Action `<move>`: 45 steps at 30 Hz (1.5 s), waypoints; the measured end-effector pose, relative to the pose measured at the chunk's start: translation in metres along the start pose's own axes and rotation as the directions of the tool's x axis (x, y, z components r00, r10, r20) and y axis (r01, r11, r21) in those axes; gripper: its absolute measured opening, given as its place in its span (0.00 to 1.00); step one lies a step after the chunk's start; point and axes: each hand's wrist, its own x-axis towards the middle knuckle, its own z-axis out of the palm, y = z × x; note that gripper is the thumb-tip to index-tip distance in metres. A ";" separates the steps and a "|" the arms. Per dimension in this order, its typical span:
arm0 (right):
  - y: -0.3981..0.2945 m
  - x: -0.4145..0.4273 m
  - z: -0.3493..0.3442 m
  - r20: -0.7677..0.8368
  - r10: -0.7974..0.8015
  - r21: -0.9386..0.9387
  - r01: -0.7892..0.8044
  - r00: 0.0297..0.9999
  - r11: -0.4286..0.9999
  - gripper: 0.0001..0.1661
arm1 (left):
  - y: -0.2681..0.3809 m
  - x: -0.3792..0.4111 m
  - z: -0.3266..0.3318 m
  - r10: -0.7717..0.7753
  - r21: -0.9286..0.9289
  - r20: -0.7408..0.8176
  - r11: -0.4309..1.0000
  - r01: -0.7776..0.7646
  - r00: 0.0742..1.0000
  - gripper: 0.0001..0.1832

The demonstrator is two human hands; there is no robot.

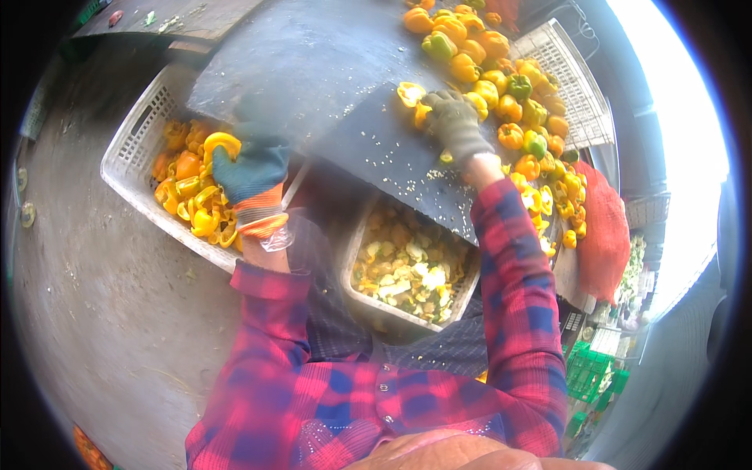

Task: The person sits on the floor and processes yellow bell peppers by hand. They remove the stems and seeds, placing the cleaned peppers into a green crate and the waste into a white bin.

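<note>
My left hand (249,170), in a blue and orange work glove, holds a yellow-orange bell pepper piece (222,144) between thumb and fingers, over a white plastic crate (132,135) of cut bell peppers (202,205). On the dark tabletop (364,135), my right hand (449,120), in a grey-green glove, is curled beside a cut pepper half (410,94) and over an orange pepper piece (421,114); its fingertips are partly hidden, so its grip cannot be told. Whole yellow, orange and green bell peppers (509,108) are heaped just beyond and to the right of it.
Below the table edge a second crate (390,311) holds pepper cores and scraps (411,276). A white crate (578,94) lies tilted behind the heap, near a red mesh sack (602,235). Seeds are scattered over the tabletop. Green crates (589,370) stand at the far right.
</note>
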 end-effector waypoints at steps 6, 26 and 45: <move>-0.006 0.079 0.037 0.419 0.045 -0.041 -0.030 0.907 0.999 0.19 | 0.002 0.003 -0.003 -0.166 0.085 0.099 0.984 0.158 0.981 0.32; -0.125 -0.067 -0.068 0.332 -0.207 0.887 -0.379 0.920 -0.264 0.24 | -0.092 0.004 -0.059 -0.023 0.990 0.112 0.091 -0.109 0.993 0.20; -0.136 -0.121 -0.045 0.386 0.163 0.900 -0.409 0.908 0.147 0.20 | -0.105 -0.016 -0.083 -0.131 0.994 -0.011 -0.106 -0.003 0.991 0.32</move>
